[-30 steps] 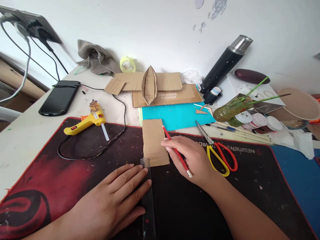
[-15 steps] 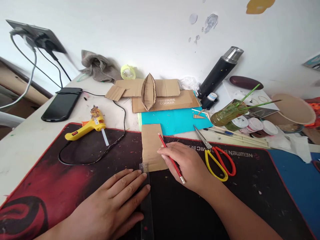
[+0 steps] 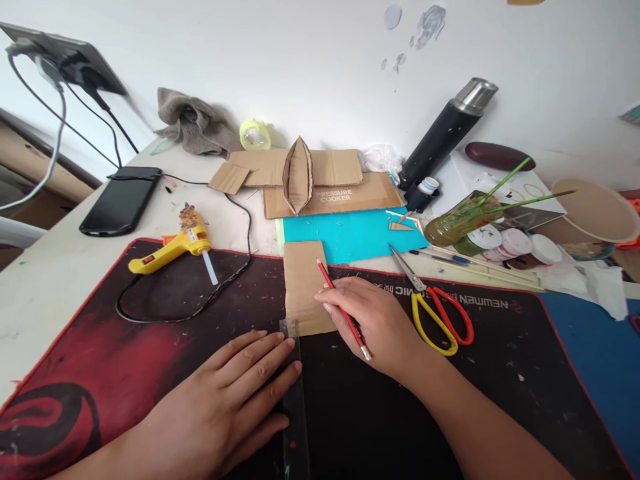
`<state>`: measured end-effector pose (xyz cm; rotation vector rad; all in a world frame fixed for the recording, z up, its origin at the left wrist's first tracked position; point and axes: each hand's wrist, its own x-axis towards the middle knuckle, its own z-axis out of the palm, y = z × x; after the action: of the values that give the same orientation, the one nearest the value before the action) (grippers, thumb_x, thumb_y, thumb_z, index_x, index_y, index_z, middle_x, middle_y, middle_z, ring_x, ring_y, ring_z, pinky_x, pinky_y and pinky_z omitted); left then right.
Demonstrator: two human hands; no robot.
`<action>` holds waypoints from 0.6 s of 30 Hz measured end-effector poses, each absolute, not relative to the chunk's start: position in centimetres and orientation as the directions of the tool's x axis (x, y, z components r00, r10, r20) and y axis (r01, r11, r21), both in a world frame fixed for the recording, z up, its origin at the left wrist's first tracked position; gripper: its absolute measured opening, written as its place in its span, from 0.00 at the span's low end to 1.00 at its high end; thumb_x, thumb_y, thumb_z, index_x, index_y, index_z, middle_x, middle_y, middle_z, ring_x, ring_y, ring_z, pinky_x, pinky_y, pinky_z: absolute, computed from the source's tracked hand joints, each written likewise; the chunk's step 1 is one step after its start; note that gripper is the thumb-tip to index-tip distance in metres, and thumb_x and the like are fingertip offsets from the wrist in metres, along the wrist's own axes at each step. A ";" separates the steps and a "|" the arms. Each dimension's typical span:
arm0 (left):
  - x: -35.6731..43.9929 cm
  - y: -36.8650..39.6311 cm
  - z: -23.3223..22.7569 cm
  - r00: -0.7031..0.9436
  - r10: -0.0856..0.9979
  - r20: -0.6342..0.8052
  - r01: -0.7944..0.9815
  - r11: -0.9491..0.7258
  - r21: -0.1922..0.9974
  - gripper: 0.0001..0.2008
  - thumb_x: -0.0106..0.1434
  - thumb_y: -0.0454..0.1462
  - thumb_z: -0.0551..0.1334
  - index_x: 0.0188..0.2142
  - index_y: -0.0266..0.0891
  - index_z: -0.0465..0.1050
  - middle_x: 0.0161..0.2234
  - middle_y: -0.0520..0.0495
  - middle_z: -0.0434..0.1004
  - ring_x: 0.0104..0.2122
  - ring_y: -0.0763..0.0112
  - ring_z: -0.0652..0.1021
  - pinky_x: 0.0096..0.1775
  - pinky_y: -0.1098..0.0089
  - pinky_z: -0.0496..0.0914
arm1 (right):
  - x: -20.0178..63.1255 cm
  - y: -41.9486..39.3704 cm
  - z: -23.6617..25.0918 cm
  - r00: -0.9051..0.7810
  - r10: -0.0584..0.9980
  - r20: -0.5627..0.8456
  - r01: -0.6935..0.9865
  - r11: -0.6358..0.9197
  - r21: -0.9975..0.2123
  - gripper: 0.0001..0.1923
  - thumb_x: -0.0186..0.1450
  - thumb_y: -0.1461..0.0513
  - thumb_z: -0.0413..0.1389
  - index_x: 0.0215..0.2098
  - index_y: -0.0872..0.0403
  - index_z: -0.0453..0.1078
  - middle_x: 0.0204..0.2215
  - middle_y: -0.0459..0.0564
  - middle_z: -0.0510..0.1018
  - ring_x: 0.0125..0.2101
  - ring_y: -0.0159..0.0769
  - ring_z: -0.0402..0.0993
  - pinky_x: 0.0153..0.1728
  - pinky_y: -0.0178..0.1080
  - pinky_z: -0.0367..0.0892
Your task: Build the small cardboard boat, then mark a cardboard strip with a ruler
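Note:
My left hand (image 3: 240,393) lies flat with its fingers stretched out, fingertips resting on a clear ruler (image 3: 295,427). The ruler's top end overlaps the lower left corner of a cardboard piece (image 3: 303,287). In my right hand (image 3: 375,320) is a red pencil (image 3: 345,313), gripped between thumb and fingers. Its point is over the right edge of the cardboard; whether it touches I cannot tell. Just right of that hand lie scissors (image 3: 430,300) with yellow and red handles, blades apart.
A yellow glue gun (image 3: 173,253) lies left on the dark mat (image 3: 380,427), its cord looping beside it. Behind are a cardboard construction (image 3: 299,175), a blue sheet (image 3: 345,237) and a phone (image 3: 123,200). A black flask (image 3: 445,133) and paint jars (image 3: 515,243) stand right.
The whole view has shifted slightly, with things at the back appearing a little higher. Both hands, the ruler, the pencil and the cardboard keep nearly the same places relative to one another.

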<state>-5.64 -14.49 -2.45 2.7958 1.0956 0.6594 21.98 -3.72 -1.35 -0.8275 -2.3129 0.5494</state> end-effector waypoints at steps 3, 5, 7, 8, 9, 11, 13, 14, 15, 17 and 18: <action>-5.9 -14.4 -2.3 0.682 0.649 0.337 0.616 -0.758 0.214 0.20 0.79 0.42 0.66 0.66 0.39 0.80 0.66 0.42 0.84 0.65 0.56 0.80 0.74 0.58 0.65 | 22.0 -3.7 -1.3 -0.625 0.676 0.391 0.430 0.716 -0.551 0.13 0.80 0.69 0.55 0.54 0.50 0.79 0.46 0.54 0.90 0.48 0.47 0.88 0.50 0.50 0.84; -5.9 -14.4 -2.2 0.675 0.655 0.339 0.619 -0.753 0.222 0.19 0.80 0.41 0.65 0.66 0.38 0.80 0.66 0.42 0.84 0.66 0.56 0.80 0.75 0.57 0.64 | 22.0 -3.7 -1.2 -0.630 0.678 0.378 0.436 0.712 -0.551 0.13 0.80 0.69 0.55 0.54 0.49 0.79 0.46 0.54 0.90 0.48 0.47 0.88 0.50 0.51 0.84; -5.9 -14.5 -2.2 0.671 0.659 0.339 0.621 -0.750 0.228 0.19 0.81 0.40 0.63 0.65 0.38 0.80 0.66 0.42 0.83 0.66 0.56 0.79 0.76 0.56 0.62 | 22.0 -3.8 -1.2 -0.632 0.684 0.363 0.444 0.704 -0.554 0.12 0.81 0.68 0.55 0.54 0.50 0.79 0.47 0.54 0.90 0.49 0.47 0.88 0.50 0.51 0.84; -5.9 -14.5 -2.2 0.672 0.660 0.336 0.621 -0.749 0.231 0.19 0.81 0.40 0.63 0.65 0.38 0.80 0.66 0.43 0.83 0.67 0.56 0.79 0.76 0.56 0.62 | 22.0 -3.8 -1.1 -0.633 0.686 0.358 0.446 0.702 -0.556 0.12 0.81 0.68 0.55 0.54 0.50 0.79 0.47 0.54 0.90 0.49 0.47 0.88 0.50 0.51 0.84; -5.9 -14.5 -2.3 0.675 0.660 0.331 0.619 -0.750 0.234 0.19 0.81 0.39 0.62 0.66 0.38 0.80 0.67 0.43 0.83 0.67 0.56 0.79 0.76 0.56 0.62 | 21.9 -3.8 -1.1 -0.635 0.687 0.354 0.447 0.700 -0.556 0.12 0.81 0.68 0.55 0.54 0.50 0.79 0.47 0.54 0.90 0.49 0.47 0.88 0.50 0.51 0.84; -6.0 -14.6 -2.3 0.676 0.662 0.325 0.618 -0.749 0.239 0.19 0.80 0.39 0.63 0.66 0.38 0.80 0.67 0.43 0.83 0.67 0.56 0.78 0.76 0.56 0.62 | 21.9 -3.8 -1.1 -0.637 0.686 0.352 0.448 0.701 -0.555 0.12 0.81 0.68 0.55 0.54 0.51 0.78 0.47 0.55 0.90 0.49 0.47 0.87 0.50 0.51 0.84; -6.0 -14.6 -2.3 0.673 0.667 0.319 0.623 -0.744 0.240 0.19 0.80 0.40 0.64 0.66 0.38 0.79 0.67 0.42 0.82 0.67 0.55 0.78 0.76 0.55 0.63 | 21.9 -3.8 -1.1 -0.640 0.685 0.349 0.449 0.702 -0.553 0.11 0.81 0.68 0.55 0.54 0.51 0.78 0.47 0.56 0.89 0.49 0.48 0.87 0.50 0.51 0.84; -6.0 -14.7 -2.3 0.673 0.669 0.316 0.625 -0.743 0.239 0.20 0.79 0.40 0.65 0.67 0.38 0.79 0.67 0.41 0.82 0.67 0.55 0.79 0.75 0.55 0.64 | 21.9 -3.8 -1.1 -0.640 0.685 0.348 0.451 0.702 -0.551 0.11 0.81 0.68 0.55 0.54 0.51 0.78 0.47 0.56 0.89 0.49 0.48 0.87 0.50 0.51 0.84; -6.1 -14.7 -2.3 0.673 0.671 0.311 0.628 -0.741 0.237 0.21 0.79 0.40 0.66 0.67 0.38 0.79 0.67 0.41 0.82 0.67 0.54 0.79 0.75 0.55 0.66 | 21.9 -3.8 -1.1 -0.640 0.686 0.346 0.453 0.701 -0.551 0.11 0.81 0.68 0.55 0.54 0.51 0.78 0.47 0.56 0.89 0.49 0.48 0.87 0.50 0.51 0.84; -6.1 -14.7 -2.3 0.675 0.672 0.303 0.631 -0.740 0.234 0.22 0.78 0.41 0.67 0.68 0.38 0.78 0.67 0.40 0.82 0.67 0.53 0.79 0.74 0.55 0.67 | 21.9 -3.8 -1.2 -0.641 0.686 0.343 0.455 0.700 -0.551 0.12 0.81 0.68 0.55 0.54 0.50 0.79 0.47 0.56 0.89 0.49 0.48 0.87 0.51 0.51 0.83; -6.1 -14.7 -2.2 0.676 0.673 0.301 0.632 -0.739 0.233 0.23 0.77 0.41 0.68 0.68 0.38 0.78 0.67 0.40 0.82 0.67 0.53 0.79 0.74 0.55 0.68 | 21.9 -3.8 -1.2 -0.642 0.685 0.344 0.453 0.701 -0.551 0.12 0.81 0.68 0.55 0.54 0.50 0.79 0.47 0.56 0.89 0.49 0.48 0.87 0.51 0.51 0.83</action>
<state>-6.10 -14.67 -2.24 2.7750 1.0840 0.5654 21.89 -3.83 -1.18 -0.8684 -2.3701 0.5718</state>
